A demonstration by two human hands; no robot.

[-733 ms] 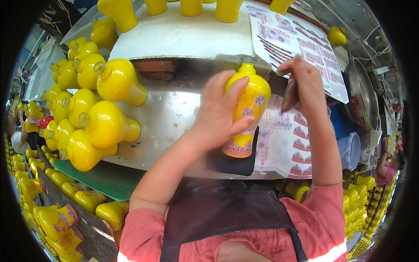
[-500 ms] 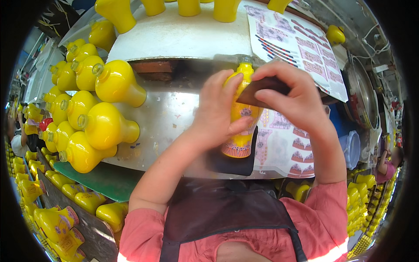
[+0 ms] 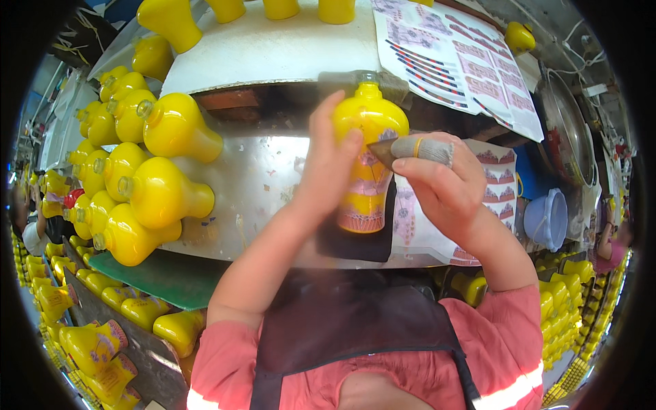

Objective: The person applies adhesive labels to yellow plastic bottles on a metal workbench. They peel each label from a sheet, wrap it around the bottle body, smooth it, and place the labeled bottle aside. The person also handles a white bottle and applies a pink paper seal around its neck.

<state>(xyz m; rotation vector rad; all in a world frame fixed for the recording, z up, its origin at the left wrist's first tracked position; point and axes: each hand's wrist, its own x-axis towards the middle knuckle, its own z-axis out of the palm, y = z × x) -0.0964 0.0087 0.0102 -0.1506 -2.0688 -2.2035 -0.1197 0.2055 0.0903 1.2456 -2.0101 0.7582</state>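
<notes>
Metal worktop (image 3: pixel 256 198): I see yellow decaled bottle (image 3: pixel 365 183) lying on dark cloth (image 3: pixel 342 244), left hand (image 3: pixel 326 167) fingers half-curled against it, grip unclear, right hand (image 3: pixel 447 184) fingers pinched tight around brown scraper (image 3: pixel 384 153).

The left flank of the yellow bottle (image 3: pixel 371 115) is partly covered by the left hand (image 3: pixel 321 164), whose outline is blurred. Part of the dark blade (image 3: pixel 383 152) is concealed by the right hand (image 3: pixel 447 181). The rearmost yellow vases (image 3: pixel 335 9) are cut off by the upper edge.
</notes>
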